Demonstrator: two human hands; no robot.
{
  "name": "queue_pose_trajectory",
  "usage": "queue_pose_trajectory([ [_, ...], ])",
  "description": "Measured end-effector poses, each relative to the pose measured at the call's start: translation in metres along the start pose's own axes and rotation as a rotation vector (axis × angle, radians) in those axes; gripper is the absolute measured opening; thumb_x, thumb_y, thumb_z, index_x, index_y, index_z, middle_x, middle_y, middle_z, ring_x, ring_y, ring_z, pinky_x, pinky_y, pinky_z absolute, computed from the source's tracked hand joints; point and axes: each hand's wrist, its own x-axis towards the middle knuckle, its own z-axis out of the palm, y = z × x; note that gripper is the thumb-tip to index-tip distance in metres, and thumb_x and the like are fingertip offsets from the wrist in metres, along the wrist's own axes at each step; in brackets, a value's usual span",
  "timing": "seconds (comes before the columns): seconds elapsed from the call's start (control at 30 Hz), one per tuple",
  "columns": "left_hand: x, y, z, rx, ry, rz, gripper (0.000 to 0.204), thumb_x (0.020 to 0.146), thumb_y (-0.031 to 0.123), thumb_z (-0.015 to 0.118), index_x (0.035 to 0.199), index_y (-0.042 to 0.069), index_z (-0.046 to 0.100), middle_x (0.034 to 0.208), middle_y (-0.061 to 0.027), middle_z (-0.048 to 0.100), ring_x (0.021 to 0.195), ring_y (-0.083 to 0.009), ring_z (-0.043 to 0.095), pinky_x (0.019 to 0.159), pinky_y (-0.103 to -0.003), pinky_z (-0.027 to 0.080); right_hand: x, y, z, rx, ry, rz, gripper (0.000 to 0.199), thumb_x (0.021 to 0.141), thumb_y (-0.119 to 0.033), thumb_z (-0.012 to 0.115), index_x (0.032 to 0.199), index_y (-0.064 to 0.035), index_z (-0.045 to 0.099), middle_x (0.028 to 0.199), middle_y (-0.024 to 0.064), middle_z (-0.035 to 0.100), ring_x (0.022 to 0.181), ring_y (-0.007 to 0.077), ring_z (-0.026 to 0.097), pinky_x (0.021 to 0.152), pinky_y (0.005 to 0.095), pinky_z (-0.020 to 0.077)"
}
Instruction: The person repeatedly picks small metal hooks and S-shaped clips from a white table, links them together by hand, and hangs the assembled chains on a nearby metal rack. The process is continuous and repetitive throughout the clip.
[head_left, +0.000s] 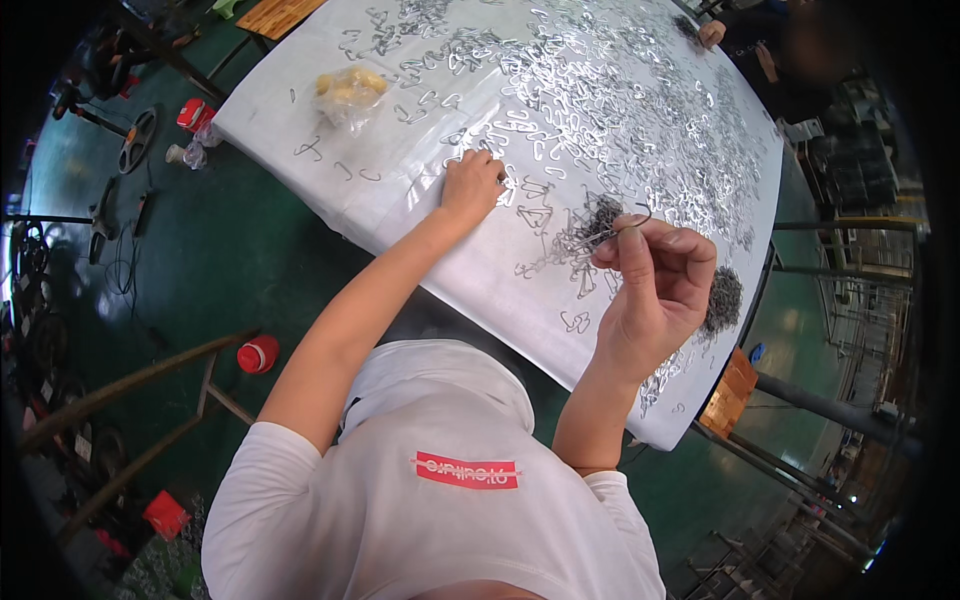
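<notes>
My right hand (655, 285) is raised above the white table (400, 215) and pinches a bent wire hook (632, 215) between thumb and fingers. Right behind it lies a dark clump of small springs (600, 215). My left hand (473, 183) reaches forward and rests fingers-down on the table, touching loose wire hooks (530, 190) at the near edge of a wide scatter of silver hooks (620, 100). A second dark spring pile (724, 297) lies right of my right hand.
A clear bag of yellowish pieces (350, 92) sits at the table's left. Another person's hands (712, 33) work at the far right edge. A red cup (258, 354), a red can (194, 115) and metal frames stand on the green floor at left.
</notes>
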Motion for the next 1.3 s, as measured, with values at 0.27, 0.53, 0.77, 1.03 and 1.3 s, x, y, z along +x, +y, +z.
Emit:
queue_pose_trajectory([
  [0.27, 0.018, -0.022, -0.021, -0.365, -0.123, -0.236, 0.021, 0.074, 0.018, 0.070, 0.094, 0.011, 0.074, 0.087, -0.0104, 0.069, 0.070, -0.0221, 0.064, 0.069, -0.034, 0.051, -0.003, -0.005, -0.004, -0.011, 0.016, -0.007, 0.026, 0.082, 0.010, 0.065, 0.095, -0.0041, 0.047, 0.087, 0.0153, 0.067, 0.067, 0.0143, 0.064, 0.061, 0.0258, 0.0547],
  [0.53, 0.012, -0.039, -0.015, -0.245, 0.066, -0.097, 0.016, 0.081, 0.011, 0.064, 0.094, 0.008, 0.072, 0.093, -0.0076, 0.068, 0.084, -0.0254, 0.063, 0.079, -0.037, 0.050, -0.005, -0.004, -0.006, 0.005, 0.000, -0.021, 0.026, 0.082, 0.010, 0.065, 0.095, -0.0040, 0.047, 0.088, 0.0152, 0.067, 0.067, 0.0148, 0.065, 0.061, 0.0262, 0.0553],
  [0.77, 0.001, -0.020, 0.005, 0.126, -0.060, 0.272, 0.014, 0.077, 0.022, 0.069, 0.089, 0.015, 0.071, 0.097, 0.0033, 0.064, 0.097, -0.0172, 0.055, 0.078, -0.036, 0.045, -0.006, -0.005, -0.004, 0.030, -0.020, -0.010, 0.026, 0.082, 0.010, 0.066, 0.095, -0.0036, 0.047, 0.089, 0.0150, 0.066, 0.068, 0.0145, 0.065, 0.061, 0.0259, 0.0556],
  [1.03, 0.007, -0.028, 0.011, 0.059, -0.001, 0.314, 0.012, 0.078, 0.021, 0.068, 0.089, 0.015, 0.071, 0.095, 0.0054, 0.065, 0.095, -0.0175, 0.056, 0.080, -0.036, 0.045, -0.004, -0.005, -0.002, -0.006, -0.005, 0.003, 0.026, 0.082, 0.010, 0.065, 0.094, -0.0030, 0.047, 0.089, 0.0145, 0.066, 0.068, 0.0146, 0.065, 0.061, 0.0257, 0.0555],
  [1.3, 0.022, -0.003, -0.025, -0.199, 0.044, 0.166, 0.018, 0.081, 0.015, 0.069, 0.098, 0.015, 0.073, 0.085, -0.0018, 0.068, 0.082, -0.0185, 0.061, 0.075, -0.034, 0.049, -0.002, -0.001, 0.000, 0.048, -0.022, 0.018, 0.023, 0.083, 0.009, 0.065, 0.094, -0.0022, 0.049, 0.090, 0.0131, 0.065, 0.069, 0.0141, 0.065, 0.062, 0.0260, 0.0558],
])
